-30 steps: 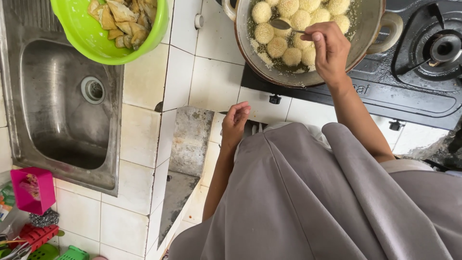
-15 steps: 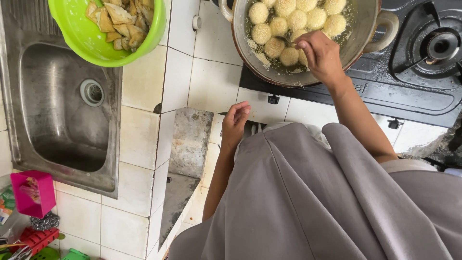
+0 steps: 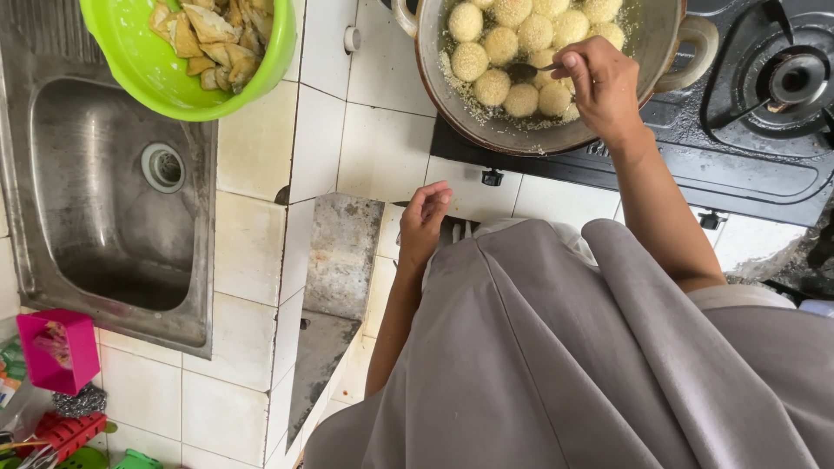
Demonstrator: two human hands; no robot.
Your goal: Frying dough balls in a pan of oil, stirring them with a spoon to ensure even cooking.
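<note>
My right hand (image 3: 601, 85) is over a metal wok (image 3: 669, 52) on the stove and is shut on a dark spoon (image 3: 524, 71). The spoon's bowl lies among several round, sesame-coated balls (image 3: 491, 86) frying in oil. My left hand (image 3: 423, 221) rests loosely curled on the tiled counter edge just below the stove front and holds nothing. A grey garment covers my body and most of both arms.
A black gas stove has a bare burner (image 3: 792, 78) to the right of the wok. A green bowl (image 3: 148, 74) of fried tofu pieces overlaps the steel sink (image 3: 104, 217) at left. A pink box (image 3: 56, 347) and scrubbers sit at the lower left.
My right hand has shifted the spoon a little among the balls in the wok. My left hand has stayed where it was.
</note>
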